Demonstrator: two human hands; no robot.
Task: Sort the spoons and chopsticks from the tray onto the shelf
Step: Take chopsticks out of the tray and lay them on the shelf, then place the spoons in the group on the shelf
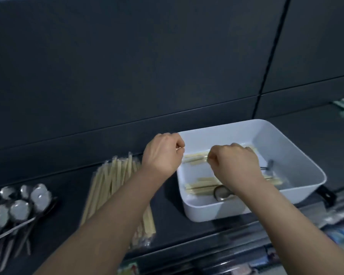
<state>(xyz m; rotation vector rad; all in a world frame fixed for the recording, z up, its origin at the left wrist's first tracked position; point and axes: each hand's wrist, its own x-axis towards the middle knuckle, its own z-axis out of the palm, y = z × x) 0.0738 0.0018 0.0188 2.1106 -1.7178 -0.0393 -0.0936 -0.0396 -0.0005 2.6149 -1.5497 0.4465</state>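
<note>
Chopsticks (196, 156) lie left-right across the tray (298, 155), my right hand (234, 165) curled round them, left hand (163, 153) clenched at their left end, grip unclear.

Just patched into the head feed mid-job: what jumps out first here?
The white tray sits right of centre on the dark shelf, with the left hand curled at its left rim and the right hand curled over the loose chopsticks inside. Left of it lies the chopstick pile. At far left lies the spoon cluster.
</note>
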